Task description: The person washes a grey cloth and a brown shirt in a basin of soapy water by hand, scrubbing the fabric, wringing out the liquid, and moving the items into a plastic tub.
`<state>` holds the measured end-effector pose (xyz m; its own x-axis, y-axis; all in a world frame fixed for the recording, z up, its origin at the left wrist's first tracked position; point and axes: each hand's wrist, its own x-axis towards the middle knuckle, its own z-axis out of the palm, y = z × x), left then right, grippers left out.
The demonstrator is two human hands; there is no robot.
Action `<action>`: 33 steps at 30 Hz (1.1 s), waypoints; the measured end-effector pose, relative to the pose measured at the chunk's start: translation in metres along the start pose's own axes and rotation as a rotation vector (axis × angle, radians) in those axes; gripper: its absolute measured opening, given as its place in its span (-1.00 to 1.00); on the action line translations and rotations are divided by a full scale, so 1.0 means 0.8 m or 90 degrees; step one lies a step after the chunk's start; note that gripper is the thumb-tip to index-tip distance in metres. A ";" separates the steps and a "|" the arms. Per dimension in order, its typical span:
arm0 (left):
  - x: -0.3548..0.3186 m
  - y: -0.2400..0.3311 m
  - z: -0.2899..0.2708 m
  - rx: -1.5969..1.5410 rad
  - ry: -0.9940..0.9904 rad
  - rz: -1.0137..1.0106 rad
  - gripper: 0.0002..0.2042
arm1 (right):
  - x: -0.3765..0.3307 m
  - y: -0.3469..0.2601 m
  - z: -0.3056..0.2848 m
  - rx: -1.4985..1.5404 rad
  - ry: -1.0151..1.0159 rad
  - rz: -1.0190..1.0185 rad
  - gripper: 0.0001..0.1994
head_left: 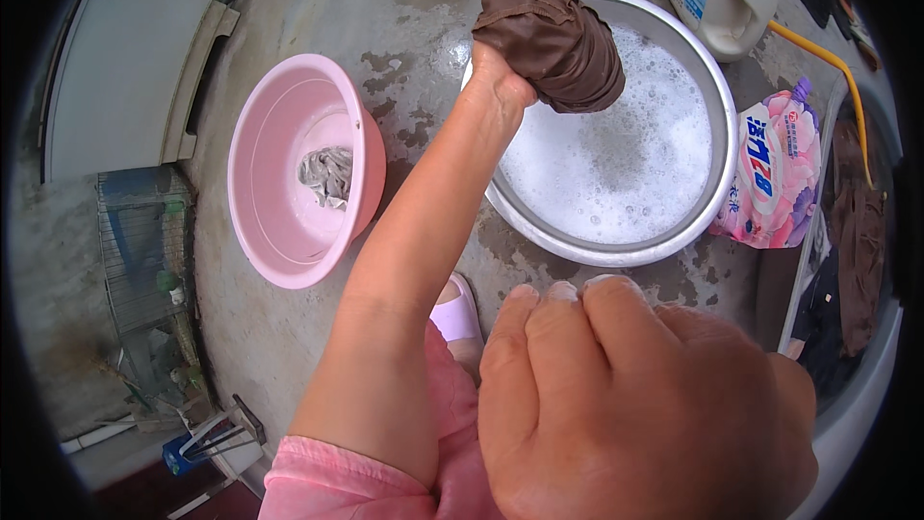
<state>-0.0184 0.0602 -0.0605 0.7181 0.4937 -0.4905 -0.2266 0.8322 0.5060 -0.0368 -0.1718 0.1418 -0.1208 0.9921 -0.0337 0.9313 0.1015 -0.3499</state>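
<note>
A bunched, wet-looking brown cloth point(553, 48) is in my left hand point(500, 77), raised over the left rim of a metal basin point(616, 252). The cloth covers most of that hand's fingers. White suds point(597, 188) float on the water in the basin. Large and close in the lower right, my right hand point(645, 404) has its fingers bent and pressed together, with traces of white foam at the finger ends. Its inner side is hidden, so I cannot make out anything held there.
Left of the basin stands a pink tub point(289, 274) holding a crumpled grey cloth point(327, 176). To the right are a white jug point(727, 0), a pink-purple detergent pouch point(775, 169) and a yellow hose point(818, 50). Farther left are a wire cage point(144, 260) and a white cabinet point(125, 77).
</note>
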 end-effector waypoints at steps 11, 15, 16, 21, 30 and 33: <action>0.007 0.001 -0.029 -0.083 -0.149 -0.017 -0.57 | 0.003 -0.017 0.020 0.022 -0.064 -0.086 -0.83; 0.008 -0.006 -0.005 -0.090 -0.176 -0.041 -0.57 | -0.009 -0.021 0.010 0.002 -0.068 -0.053 -0.83; 0.008 -0.004 -0.007 -0.091 -0.175 -0.038 -0.57 | -0.010 -0.021 0.009 0.000 -0.068 -0.057 -0.83; 0.012 -0.005 -0.015 -0.097 -0.180 -0.030 -0.58 | -0.001 -0.017 0.008 0.002 -0.069 -0.069 -0.83; 0.020 0.005 -0.021 -0.089 -0.185 0.009 -0.58 | 0.009 -0.023 0.015 0.003 -0.078 -0.094 -0.82; 0.009 0.024 -0.011 -0.072 -0.147 0.024 -0.58 | 0.007 -0.022 0.013 0.001 -0.076 -0.079 -0.82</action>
<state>-0.0230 0.0821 -0.0606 0.8358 0.4652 -0.2915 -0.3188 0.8436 0.4320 -0.0577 -0.1692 0.1383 -0.2754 0.9561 -0.1005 0.9060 0.2231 -0.3598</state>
